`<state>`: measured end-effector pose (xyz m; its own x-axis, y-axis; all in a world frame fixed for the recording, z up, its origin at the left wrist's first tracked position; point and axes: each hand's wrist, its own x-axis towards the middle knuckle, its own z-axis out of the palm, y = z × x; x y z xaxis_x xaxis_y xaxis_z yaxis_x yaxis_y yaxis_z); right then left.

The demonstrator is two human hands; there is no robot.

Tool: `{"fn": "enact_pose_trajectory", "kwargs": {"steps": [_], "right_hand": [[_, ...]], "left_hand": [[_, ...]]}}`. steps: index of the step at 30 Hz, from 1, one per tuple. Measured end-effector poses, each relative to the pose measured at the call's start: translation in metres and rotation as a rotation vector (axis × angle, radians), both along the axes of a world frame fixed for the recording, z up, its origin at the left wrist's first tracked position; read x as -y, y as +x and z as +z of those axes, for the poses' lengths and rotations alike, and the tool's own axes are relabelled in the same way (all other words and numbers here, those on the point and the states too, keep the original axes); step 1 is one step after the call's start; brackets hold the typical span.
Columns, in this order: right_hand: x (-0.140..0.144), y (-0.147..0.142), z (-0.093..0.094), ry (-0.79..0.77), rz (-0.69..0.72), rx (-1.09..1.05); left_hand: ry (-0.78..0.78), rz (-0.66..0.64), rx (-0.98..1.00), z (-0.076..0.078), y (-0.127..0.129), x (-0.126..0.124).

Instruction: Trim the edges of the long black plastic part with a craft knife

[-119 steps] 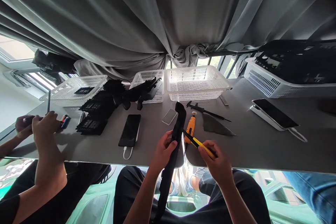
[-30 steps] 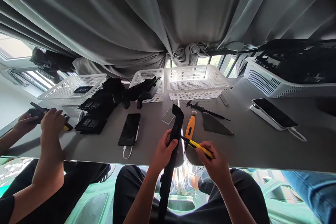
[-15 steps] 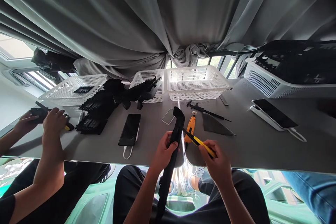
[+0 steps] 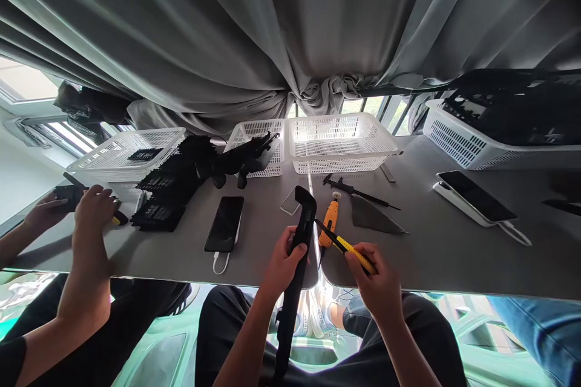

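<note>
My left hand (image 4: 285,263) is closed round a long black plastic part (image 4: 296,281) with a bent top end, held slanting over the table's front edge. In my right hand (image 4: 376,281) I grip a yellow and black utility knife (image 4: 350,252). Its tip points at the part's upper right side; whether it touches I cannot tell. Behind the knife lies an orange handheld tool (image 4: 330,221) with a small white disc on its end. Beyond that rest a black caliper (image 4: 358,190) and a dark triangular piece (image 4: 374,216). A small clear rectangular plate (image 4: 290,201) lies behind the black part.
White baskets (image 4: 342,163) line the back. One at right (image 4: 449,133) holds black parts. A black phone (image 4: 224,224) with a white cable lies left, another phone (image 4: 476,195) right. Black toothed parts (image 4: 163,196) are piled left, beside a co-worker's hands (image 4: 93,211).
The black part's upper end has tipped slightly left and turned a little in my left hand. The knife in my right hand has barely moved.
</note>
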<state>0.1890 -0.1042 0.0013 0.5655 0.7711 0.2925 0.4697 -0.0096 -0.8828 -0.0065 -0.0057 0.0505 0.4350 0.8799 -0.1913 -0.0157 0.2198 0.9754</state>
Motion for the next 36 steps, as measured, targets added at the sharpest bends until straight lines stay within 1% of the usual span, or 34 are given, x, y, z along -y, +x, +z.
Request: {"fn": "enact_pose_trajectory", "kwargs": {"steps": [5, 9, 16, 26, 36], "right_hand": [[0.0003, 0.0007, 0.0007, 0.008, 0.038, -0.002], [0.0003, 0.0006, 0.0006, -0.011, 0.024, -0.006], [0.0008, -0.0008, 0.0012, -0.006, 0.018, -0.024], [0.0002, -0.0025, 0.0048, -0.017, -0.026, 0.000], [0.0009, -0.0015, 0.0007, -0.008, -0.011, -0.009]], "left_hand": [[0.018, -0.003, -0.011, -0.0035, 0.0007, 0.0006], [0.034, -0.010, -0.031, -0.0033, 0.0001, 0.0012], [0.025, 0.004, -0.032, -0.0004, 0.0001, 0.0021], [0.011, 0.012, -0.046, 0.0023, 0.0012, 0.0023], [0.009, 0.009, -0.038, 0.0023, 0.0011, 0.0011]]}}
